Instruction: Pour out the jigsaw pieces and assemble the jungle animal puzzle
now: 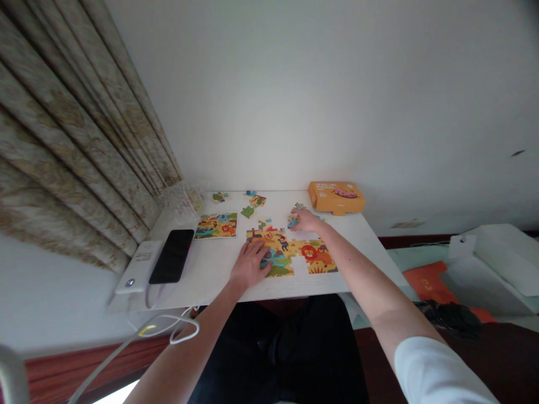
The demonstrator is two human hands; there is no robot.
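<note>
A partly joined colourful animal jigsaw (295, 252) lies on the white table (210, 269) in front of me. My left hand (249, 265) rests flat on the jigsaw's left part, fingers spread. My right hand (304, 220) reaches past the jigsaw's far edge, fingers closed on a loose blue-toned piece (293, 222). More loose pieces (252, 205) are scattered toward the wall. A small reference picture card (216, 225) lies left of the jigsaw.
An orange puzzle box (336, 197) stands at the table's back right. A black phone (172, 255) lies on a white power bank (137, 268) at the left, with white cables (168, 331) hanging off the edge. Curtains (63, 140) hang left; a white wall is behind.
</note>
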